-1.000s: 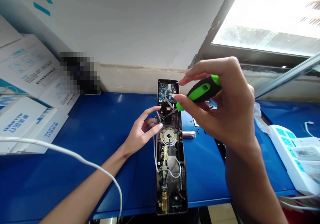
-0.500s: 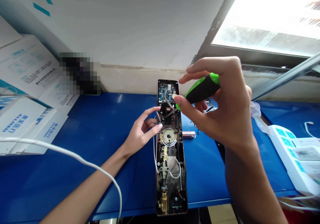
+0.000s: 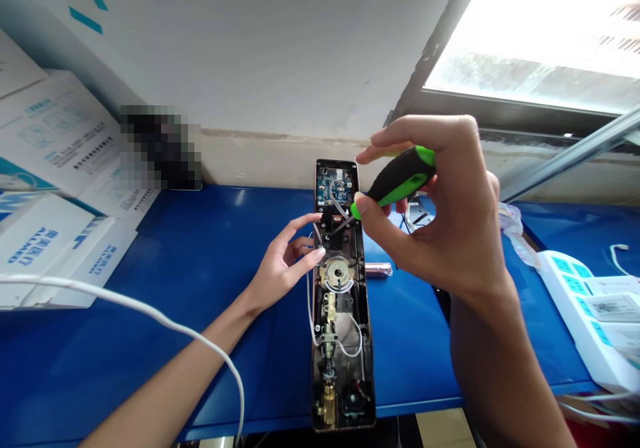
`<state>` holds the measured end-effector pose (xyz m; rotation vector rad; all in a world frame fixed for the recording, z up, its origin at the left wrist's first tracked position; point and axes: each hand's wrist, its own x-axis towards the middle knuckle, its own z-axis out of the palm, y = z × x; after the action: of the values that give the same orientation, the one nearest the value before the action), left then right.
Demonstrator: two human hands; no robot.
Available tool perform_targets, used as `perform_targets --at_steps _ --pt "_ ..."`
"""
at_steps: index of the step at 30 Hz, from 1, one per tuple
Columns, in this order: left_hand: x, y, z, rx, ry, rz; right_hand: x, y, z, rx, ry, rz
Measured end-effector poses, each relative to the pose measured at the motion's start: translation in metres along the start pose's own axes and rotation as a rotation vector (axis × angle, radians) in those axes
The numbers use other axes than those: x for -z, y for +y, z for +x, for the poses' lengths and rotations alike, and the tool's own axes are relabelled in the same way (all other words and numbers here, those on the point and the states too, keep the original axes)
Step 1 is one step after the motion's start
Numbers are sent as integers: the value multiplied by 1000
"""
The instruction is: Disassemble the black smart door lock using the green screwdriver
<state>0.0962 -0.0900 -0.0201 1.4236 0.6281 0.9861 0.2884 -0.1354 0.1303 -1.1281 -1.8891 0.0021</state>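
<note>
Around: white printed boxes (image 3: 37,251) left, white power strip (image 3: 583,341) right.
In way: white cable (image 3: 150,313) crosses my near-left view.
Casing: long, black, open (image 3: 353,380), centre of blue table (image 3: 270,368); blue circuit board (image 3: 327,183) far, brass cylinder (image 3: 329,405) near.
Left hand (image 3: 283,265): fingers slightly parted at its left edge.
Right hand (image 3: 450,218): grips green-black screwdriver (image 3: 400,178).

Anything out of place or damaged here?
A white wire bows out over the left rim of the housing, so it could get pinched. The housing's near end reaches the table edge, perhaps slightly past it. The wall looks chipped beside the window. No spill visible.
</note>
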Motion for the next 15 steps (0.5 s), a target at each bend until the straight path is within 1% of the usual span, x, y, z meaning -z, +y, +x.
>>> perform_targets --at_steps 9,15 --pt "-1 2 0 17 -6 -33 0 1 -1 -42 24 -46" --pt "0 2 -1 9 2 -2 -2 0 -1 -43 10 14"
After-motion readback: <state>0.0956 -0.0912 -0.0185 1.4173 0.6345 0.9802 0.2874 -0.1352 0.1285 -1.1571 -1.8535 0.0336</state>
